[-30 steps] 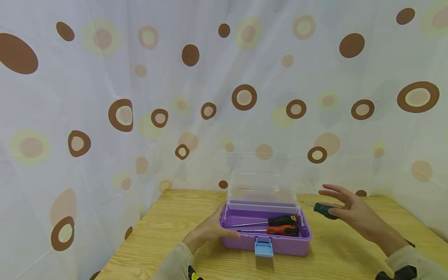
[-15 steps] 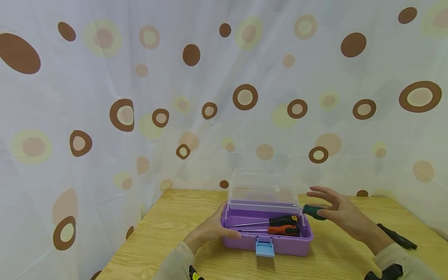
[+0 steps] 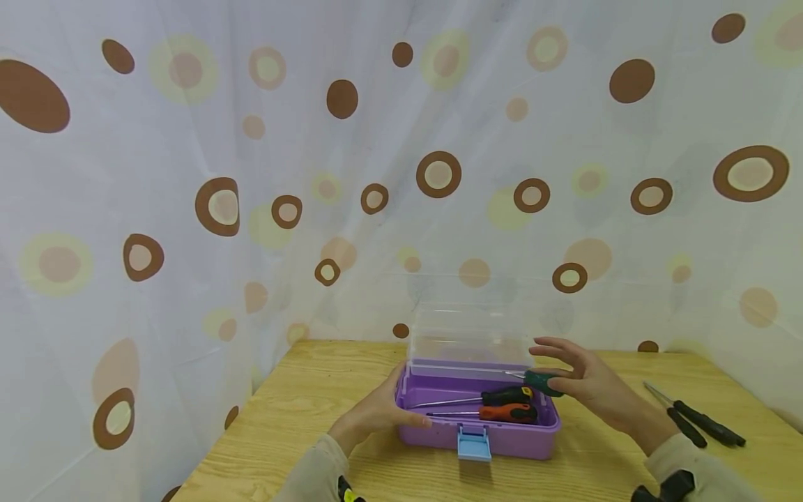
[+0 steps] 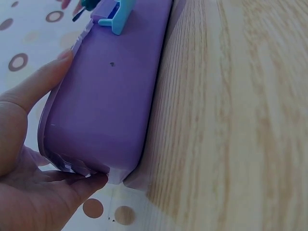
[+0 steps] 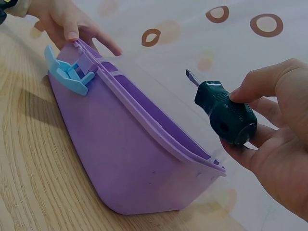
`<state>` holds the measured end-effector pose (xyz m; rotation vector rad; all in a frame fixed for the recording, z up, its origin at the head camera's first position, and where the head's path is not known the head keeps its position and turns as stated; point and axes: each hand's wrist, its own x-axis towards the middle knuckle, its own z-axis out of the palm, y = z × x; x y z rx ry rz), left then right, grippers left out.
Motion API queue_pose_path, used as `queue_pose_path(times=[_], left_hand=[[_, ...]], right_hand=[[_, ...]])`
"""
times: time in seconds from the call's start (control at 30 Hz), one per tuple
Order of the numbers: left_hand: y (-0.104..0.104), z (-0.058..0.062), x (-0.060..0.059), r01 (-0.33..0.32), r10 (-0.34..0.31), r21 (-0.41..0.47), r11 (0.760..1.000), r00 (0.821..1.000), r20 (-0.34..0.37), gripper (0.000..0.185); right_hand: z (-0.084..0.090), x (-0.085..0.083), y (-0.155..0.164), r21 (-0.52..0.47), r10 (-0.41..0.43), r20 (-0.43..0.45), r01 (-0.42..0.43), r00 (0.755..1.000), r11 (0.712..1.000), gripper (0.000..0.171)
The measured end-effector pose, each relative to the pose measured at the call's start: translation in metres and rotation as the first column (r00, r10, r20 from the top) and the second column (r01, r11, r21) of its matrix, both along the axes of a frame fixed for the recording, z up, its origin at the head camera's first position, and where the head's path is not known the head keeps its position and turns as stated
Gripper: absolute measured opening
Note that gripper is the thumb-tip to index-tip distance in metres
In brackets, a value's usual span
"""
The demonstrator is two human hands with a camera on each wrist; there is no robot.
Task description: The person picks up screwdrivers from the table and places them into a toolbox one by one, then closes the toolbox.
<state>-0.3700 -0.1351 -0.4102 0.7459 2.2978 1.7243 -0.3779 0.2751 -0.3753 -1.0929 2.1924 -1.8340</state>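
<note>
A purple toolbox (image 3: 508, 442) sits on the wooden table with its clear lid (image 3: 470, 338) raised and its light-blue latch (image 3: 474, 446) hanging down in front. My left hand (image 3: 374, 413) grips the box's left end, thumb over the front rim and fingers round the side. Between thumb and fingers, my right hand (image 3: 592, 385) pinches a short screwdriver (image 5: 225, 113) by its dark-green handle, above the box's right end. Its flat metal tip points left. Inside lie a black-handled screwdriver (image 3: 505, 397) and an orange-and-black screwdriver (image 3: 509, 413), shafts to the left.
Two black-handled tools (image 3: 709, 424) lie on the table to the right, beyond my right forearm; one shows a metal blade or shaft. A white curtain (image 3: 351, 139) with brown and beige circles hangs behind the table (image 3: 288, 418).
My right hand has carried the green screwdriver leftward, from beside the box to over its right end. The tools at the right came into sight as the forearm moved. The left hand stays put.
</note>
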Motion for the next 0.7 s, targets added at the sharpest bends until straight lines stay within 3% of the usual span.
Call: queue_pose_path(times=[0.33,0.7], left_hand=[[0.000,0.001,0.000,-0.002,0.002,-0.001,1.000,1.000,0.003,0.120],[-0.001,0.000,0.000,0.005,-0.005,0.007,1.000,1.000,-0.001,0.120]], right_hand=[[-0.003,-0.004,-0.017,-0.008,0.065,0.019,-0.065,0.998,0.998,0.064],[-0.006,-0.003,-0.031,0.014,0.057,0.047,-0.058,0.997,0.998,0.065]])
